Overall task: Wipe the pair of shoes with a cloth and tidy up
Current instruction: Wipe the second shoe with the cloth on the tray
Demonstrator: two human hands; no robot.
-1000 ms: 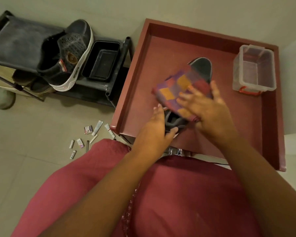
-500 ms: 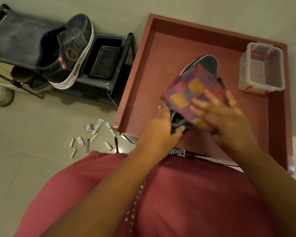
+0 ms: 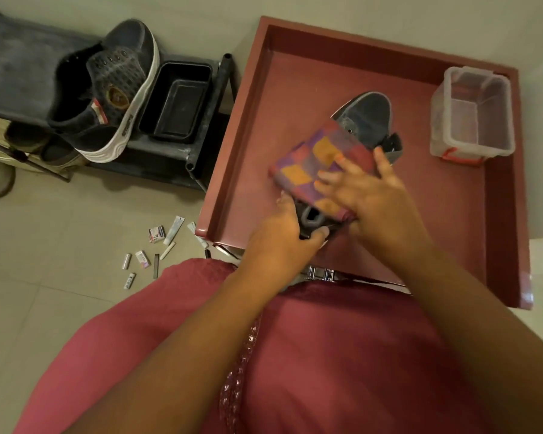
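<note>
A dark grey shoe (image 3: 369,115) lies on the red tray table (image 3: 452,214), toe pointing away from me. A folded checked cloth (image 3: 314,158) in purple, orange and red covers the shoe's middle. My right hand (image 3: 370,189) presses the cloth onto the shoe with spread fingers. My left hand (image 3: 287,233) grips the shoe's heel at the near end. The other dark shoe (image 3: 113,92), with a white sole, rests tilted on the grey rack (image 3: 19,67) at the left.
A clear plastic box (image 3: 474,114) with red clips stands at the table's far right. A black tub (image 3: 177,101) sits on the rack beside the second shoe. Several small tubes and packets (image 3: 156,245) lie scattered on the tiled floor below the table's left corner.
My right hand has slid the cloth a short way along the shoe, back towards its middle. My left hand keeps its hold on the heel.
</note>
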